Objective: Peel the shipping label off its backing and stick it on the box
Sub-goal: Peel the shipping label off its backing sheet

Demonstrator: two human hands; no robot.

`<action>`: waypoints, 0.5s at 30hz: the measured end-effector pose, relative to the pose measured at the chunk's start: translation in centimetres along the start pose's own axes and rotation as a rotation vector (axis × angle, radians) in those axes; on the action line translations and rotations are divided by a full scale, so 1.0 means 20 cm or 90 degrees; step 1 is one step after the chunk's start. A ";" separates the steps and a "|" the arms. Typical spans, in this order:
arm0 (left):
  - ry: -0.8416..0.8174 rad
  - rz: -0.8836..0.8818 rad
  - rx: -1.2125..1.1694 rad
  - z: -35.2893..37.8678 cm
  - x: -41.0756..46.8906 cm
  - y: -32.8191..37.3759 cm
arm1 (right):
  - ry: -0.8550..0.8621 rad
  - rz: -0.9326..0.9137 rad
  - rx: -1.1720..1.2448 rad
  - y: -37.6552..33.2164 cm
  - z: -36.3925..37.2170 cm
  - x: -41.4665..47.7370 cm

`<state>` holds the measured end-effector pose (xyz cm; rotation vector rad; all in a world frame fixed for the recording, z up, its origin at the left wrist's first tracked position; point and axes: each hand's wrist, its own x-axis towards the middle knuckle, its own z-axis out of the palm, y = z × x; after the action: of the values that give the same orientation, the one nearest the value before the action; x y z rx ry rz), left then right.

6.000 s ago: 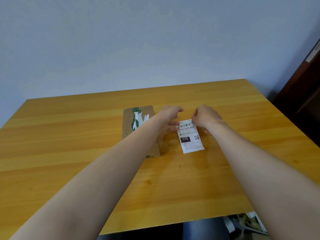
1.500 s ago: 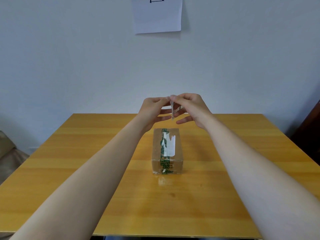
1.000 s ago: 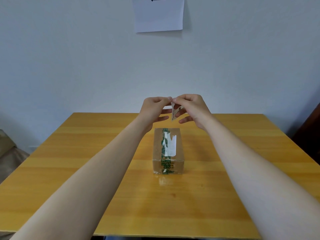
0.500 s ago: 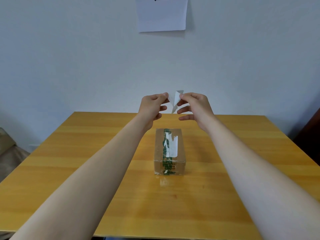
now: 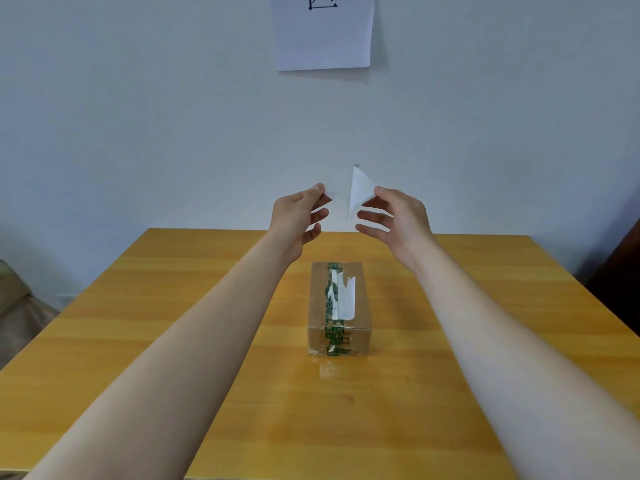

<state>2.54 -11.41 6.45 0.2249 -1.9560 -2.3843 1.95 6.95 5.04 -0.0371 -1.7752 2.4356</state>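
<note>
Both hands are raised above the far half of the table, pulling two white sheets apart in a V. My left hand point(image 5: 299, 216) pinches the corner of the paler sheet point(image 5: 337, 192). My right hand point(image 5: 394, 216) pinches the brighter triangular sheet point(image 5: 360, 192). I cannot tell which sheet is the shipping label and which the backing; both show blank sides. The two still join along a lower edge between my hands. Below them the small cardboard box point(image 5: 360, 299) stands on the table, sealed with green printed tape and bearing a torn white patch on top.
The wooden table point(image 5: 173, 323) reaches the pale wall. A white paper sheet point(image 5: 323, 32) with a black drawing hangs on the wall above. Dark furniture point(image 5: 620, 271) stands at the right edge, and a beige cushion point(image 5: 17, 313) at the left.
Six seconds ago the label lay flat on the table beside the box. In the last second my hands rose slightly and moved apart, and the two sheets opened wider.
</note>
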 end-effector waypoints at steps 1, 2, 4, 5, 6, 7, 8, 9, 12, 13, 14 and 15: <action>0.003 -0.001 -0.002 0.00 0.00 0.00 | 0.000 -0.003 0.002 0.00 0.00 0.00; 0.004 -0.001 -0.004 0.00 0.00 0.00 | 0.001 -0.006 0.004 0.00 -0.01 0.00; 0.004 -0.001 -0.008 0.00 0.00 0.00 | 0.002 -0.012 0.009 -0.01 -0.01 0.00; 0.005 -0.003 -0.011 0.00 0.00 0.00 | 0.003 -0.013 0.012 -0.01 -0.02 0.00; 0.004 -0.004 -0.014 0.00 0.01 0.00 | 0.004 -0.015 0.014 -0.01 -0.02 0.00; 0.004 -0.005 -0.017 0.00 0.01 0.00 | 0.004 -0.017 0.017 -0.01 -0.02 0.00; 0.003 -0.007 -0.019 0.00 0.01 0.00 | 0.005 -0.019 0.021 -0.02 -0.02 0.00; 0.004 -0.008 -0.022 0.00 0.01 0.00 | 0.006 -0.020 0.025 -0.02 -0.03 0.00; 0.002 -0.009 -0.026 0.00 0.01 0.00 | 0.008 -0.026 0.033 -0.02 -0.03 0.00; 0.002 -0.009 -0.027 0.00 0.01 0.01 | 0.009 -0.027 0.035 -0.02 -0.03 0.00; 0.002 -0.011 -0.029 -0.01 0.01 0.01 | 0.009 -0.028 0.038 -0.02 -0.03 0.00; 0.001 -0.013 -0.032 -0.01 0.01 0.01 | 0.009 -0.029 0.041 -0.02 -0.03 0.00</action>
<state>2.38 -11.64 6.54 0.2445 -1.8994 -2.4417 2.11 7.66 5.31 -0.0075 -1.6711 2.4521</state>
